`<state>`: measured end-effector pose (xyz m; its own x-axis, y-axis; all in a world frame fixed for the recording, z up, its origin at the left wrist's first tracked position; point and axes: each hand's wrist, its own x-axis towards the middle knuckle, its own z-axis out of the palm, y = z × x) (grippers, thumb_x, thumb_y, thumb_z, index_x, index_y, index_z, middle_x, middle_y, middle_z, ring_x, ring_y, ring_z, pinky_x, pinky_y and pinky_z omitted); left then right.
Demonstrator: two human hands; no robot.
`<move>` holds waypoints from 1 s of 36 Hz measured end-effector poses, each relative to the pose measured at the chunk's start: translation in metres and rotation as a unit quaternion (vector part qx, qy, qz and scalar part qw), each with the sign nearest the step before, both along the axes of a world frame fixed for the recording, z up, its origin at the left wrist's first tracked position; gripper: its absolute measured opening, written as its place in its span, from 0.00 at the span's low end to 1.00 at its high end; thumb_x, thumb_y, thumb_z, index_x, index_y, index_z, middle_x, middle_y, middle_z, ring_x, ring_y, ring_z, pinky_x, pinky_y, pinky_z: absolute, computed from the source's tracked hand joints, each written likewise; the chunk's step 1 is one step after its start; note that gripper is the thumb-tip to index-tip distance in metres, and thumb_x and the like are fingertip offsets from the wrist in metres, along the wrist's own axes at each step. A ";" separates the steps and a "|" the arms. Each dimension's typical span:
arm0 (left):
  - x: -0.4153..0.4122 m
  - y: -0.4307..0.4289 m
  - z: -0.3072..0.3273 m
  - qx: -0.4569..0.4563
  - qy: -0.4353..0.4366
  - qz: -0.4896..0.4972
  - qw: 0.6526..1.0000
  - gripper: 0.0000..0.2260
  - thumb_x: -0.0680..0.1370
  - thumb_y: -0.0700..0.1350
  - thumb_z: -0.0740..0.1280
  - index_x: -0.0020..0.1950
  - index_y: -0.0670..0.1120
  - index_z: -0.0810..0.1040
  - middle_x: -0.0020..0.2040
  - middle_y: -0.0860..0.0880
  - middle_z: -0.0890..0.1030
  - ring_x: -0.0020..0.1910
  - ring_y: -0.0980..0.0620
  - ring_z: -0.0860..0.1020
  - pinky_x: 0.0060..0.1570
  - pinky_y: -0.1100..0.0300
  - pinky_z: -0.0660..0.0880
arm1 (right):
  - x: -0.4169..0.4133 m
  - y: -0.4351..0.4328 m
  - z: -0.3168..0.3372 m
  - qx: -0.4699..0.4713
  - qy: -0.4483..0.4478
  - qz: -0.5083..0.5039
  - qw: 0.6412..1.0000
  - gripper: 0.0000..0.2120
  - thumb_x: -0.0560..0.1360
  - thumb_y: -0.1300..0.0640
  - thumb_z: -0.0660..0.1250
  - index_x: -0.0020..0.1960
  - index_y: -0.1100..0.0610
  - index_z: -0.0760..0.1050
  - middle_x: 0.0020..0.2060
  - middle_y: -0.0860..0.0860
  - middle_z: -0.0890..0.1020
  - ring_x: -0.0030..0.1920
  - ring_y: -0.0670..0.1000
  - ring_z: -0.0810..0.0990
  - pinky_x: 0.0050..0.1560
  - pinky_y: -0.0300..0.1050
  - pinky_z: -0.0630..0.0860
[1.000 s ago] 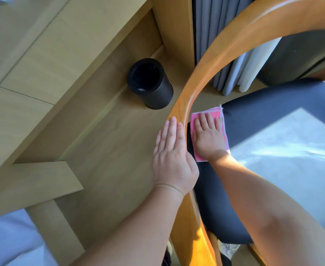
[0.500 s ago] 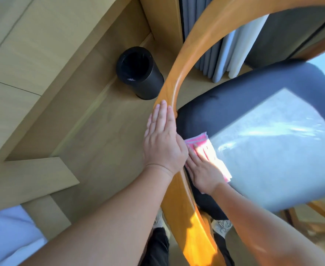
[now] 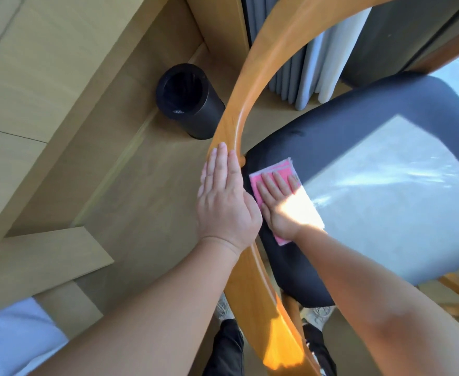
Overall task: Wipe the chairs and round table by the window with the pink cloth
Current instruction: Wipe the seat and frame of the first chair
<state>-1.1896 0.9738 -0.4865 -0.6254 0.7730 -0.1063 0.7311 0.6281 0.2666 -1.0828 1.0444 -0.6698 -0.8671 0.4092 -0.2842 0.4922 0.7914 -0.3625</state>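
Observation:
I look down on a chair with a curved orange wooden back rail and a dark padded seat. My left hand lies flat on the rail, fingers together. My right hand presses flat on the folded pink cloth, which rests on the left part of the seat. Sunlight falls across the right half of the seat and over my right wrist. The round table is not in view.
A black cylindrical bin stands on the wooden floor just left of the rail. Light wooden cabinetry fills the left. Grey and white curtains hang behind the chair. My shoes show below the seat.
My right hand slid the cloth back toward me across the seat, then forward again toward the rail side. My left hand has stayed on the rail.

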 end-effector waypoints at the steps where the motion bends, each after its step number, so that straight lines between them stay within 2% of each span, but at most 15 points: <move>1: 0.000 0.000 -0.001 -0.001 0.000 0.000 1.000 0.28 0.76 0.43 0.51 0.77 0.41 0.58 0.78 0.45 0.56 0.77 0.50 0.52 0.74 0.57 0.47 | -0.009 0.008 0.002 0.016 -0.016 0.006 1.000 0.25 0.82 0.49 0.51 0.77 0.56 0.60 0.76 0.56 0.63 0.77 0.61 0.57 0.76 0.61 0.46; 4: 0.000 0.000 -0.001 0.000 0.000 0.001 1.000 0.29 0.75 0.44 0.50 0.77 0.41 0.58 0.78 0.45 0.56 0.77 0.50 0.52 0.74 0.57 0.46 | -0.040 0.032 0.007 0.051 -0.031 -0.003 0.998 0.27 0.83 0.45 0.44 0.79 0.54 0.52 0.78 0.53 0.55 0.78 0.58 0.51 0.76 0.59 0.40; 9: -0.001 0.000 -0.001 0.007 -0.008 -0.024 1.000 0.28 0.75 0.42 0.55 0.75 0.40 0.61 0.77 0.43 0.59 0.76 0.47 0.55 0.74 0.53 0.51 | -0.066 0.050 0.010 0.034 -0.043 -0.031 0.998 0.27 0.83 0.46 0.43 0.80 0.56 0.51 0.79 0.55 0.54 0.79 0.58 0.48 0.75 0.59 0.36; 14: -0.002 0.001 0.000 0.019 -0.014 -0.077 0.997 0.27 0.74 0.43 0.53 0.73 0.42 0.66 0.75 0.45 0.63 0.76 0.49 0.56 0.75 0.52 0.53 | -0.048 0.033 0.008 0.036 -0.045 -0.049 0.997 0.29 0.82 0.44 0.39 0.79 0.55 0.51 0.78 0.55 0.55 0.78 0.58 0.50 0.75 0.58 0.37; 16: -0.003 0.001 0.002 0.018 -0.018 -0.100 0.995 0.25 0.74 0.43 0.53 0.71 0.43 0.69 0.74 0.45 0.66 0.76 0.48 0.57 0.75 0.51 0.53 | -0.036 0.018 0.006 0.023 -0.052 -0.058 0.997 0.28 0.81 0.45 0.43 0.78 0.55 0.53 0.77 0.55 0.58 0.78 0.58 0.54 0.75 0.60 0.43; 19: -0.003 0.001 0.003 0.017 -0.014 -0.148 0.989 0.22 0.73 0.42 0.53 0.65 0.43 0.75 0.71 0.45 0.70 0.74 0.47 0.61 0.74 0.49 0.53 | -0.015 -0.003 -0.001 -0.009 -0.004 -0.085 0.996 0.26 0.81 0.50 0.54 0.76 0.59 0.62 0.74 0.58 0.65 0.76 0.62 0.59 0.73 0.64 0.54; 21: -0.005 0.001 0.005 0.012 -0.013 -0.172 0.985 0.19 0.73 0.43 0.53 0.58 0.45 0.78 0.66 0.46 0.75 0.72 0.47 0.65 0.75 0.50 0.52 | 0.001 -0.014 -0.003 -0.012 -0.011 -0.067 0.998 0.27 0.81 0.50 0.57 0.77 0.60 0.60 0.75 0.60 0.63 0.77 0.62 0.55 0.75 0.64 0.51; 23: -0.006 0.002 0.004 0.001 -0.013 -0.203 0.979 0.17 0.74 0.44 0.53 0.49 0.46 0.81 0.56 0.48 0.81 0.65 0.47 0.72 0.75 0.50 0.52 | 0.017 -0.026 -0.003 -0.054 -0.017 -0.060 0.997 0.28 0.83 0.49 0.53 0.79 0.58 0.53 0.78 0.59 0.56 0.78 0.61 0.48 0.76 0.61 0.46; 25: -0.009 0.002 0.003 0.007 -0.010 -0.228 0.974 0.17 0.75 0.44 0.52 0.39 0.47 0.80 0.41 0.50 0.82 0.50 0.49 0.78 0.74 0.47 0.55 | 0.031 -0.036 0.000 -0.114 -0.042 -0.054 0.991 0.28 0.84 0.48 0.46 0.80 0.55 0.42 0.79 0.56 0.45 0.78 0.56 0.45 0.77 0.56 0.50; 26: -0.009 0.002 0.002 0.018 -0.010 -0.244 0.970 0.17 0.75 0.44 0.52 0.34 0.46 0.78 0.34 0.50 0.79 0.40 0.52 0.76 0.73 0.46 0.57 | 0.039 -0.042 0.000 -0.119 -0.054 -0.039 0.991 0.28 0.84 0.47 0.42 0.80 0.54 0.39 0.79 0.55 0.43 0.78 0.55 0.47 0.76 0.53 0.53; 27: -0.010 0.002 0.002 0.026 -0.009 -0.262 0.965 0.18 0.75 0.44 0.52 0.30 0.46 0.76 0.29 0.51 0.76 0.34 0.54 0.72 0.72 0.46 0.59 | 0.048 -0.048 0.000 -0.103 -0.061 -0.023 0.993 0.27 0.83 0.47 0.40 0.80 0.55 0.40 0.79 0.56 0.46 0.78 0.54 0.48 0.76 0.52 0.51; 29: -0.010 0.001 0.001 0.033 -0.012 -0.298 0.954 0.18 0.74 0.44 0.53 0.27 0.46 0.73 0.24 0.51 0.73 0.28 0.54 0.67 0.68 0.47 0.65 | 0.066 -0.061 0.000 -0.064 -0.075 -0.007 0.995 0.28 0.83 0.46 0.39 0.80 0.56 0.46 0.78 0.56 0.54 0.78 0.56 0.52 0.75 0.53 0.44; 31: -0.011 0.001 -0.001 0.046 -0.015 -0.326 0.944 0.15 0.72 0.42 0.55 0.25 0.45 0.71 0.23 0.50 0.71 0.24 0.51 0.65 0.55 0.49 0.73 | 0.086 -0.072 0.004 -0.044 -0.083 -0.007 0.996 0.28 0.82 0.46 0.40 0.79 0.55 0.51 0.78 0.54 0.56 0.77 0.58 0.54 0.75 0.55 0.44; 33: -0.011 0.002 -0.004 0.042 -0.006 -0.342 0.939 0.13 0.70 0.41 0.57 0.24 0.45 0.69 0.22 0.49 0.69 0.23 0.48 0.64 0.41 0.52 0.72 | 0.105 -0.083 0.006 -0.037 -0.101 0.000 0.994 0.28 0.82 0.45 0.40 0.79 0.55 0.55 0.77 0.54 0.57 0.77 0.58 0.53 0.76 0.56 0.43; 36: -0.012 0.002 -0.006 0.023 0.002 -0.362 0.932 0.13 0.68 0.41 0.58 0.23 0.45 0.68 0.22 0.49 0.68 0.23 0.46 0.65 0.36 0.52 0.69 | 0.129 -0.092 0.005 -0.028 -0.111 -0.002 0.993 0.28 0.82 0.45 0.41 0.78 0.55 0.57 0.76 0.54 0.60 0.79 0.58 0.50 0.76 0.56 0.43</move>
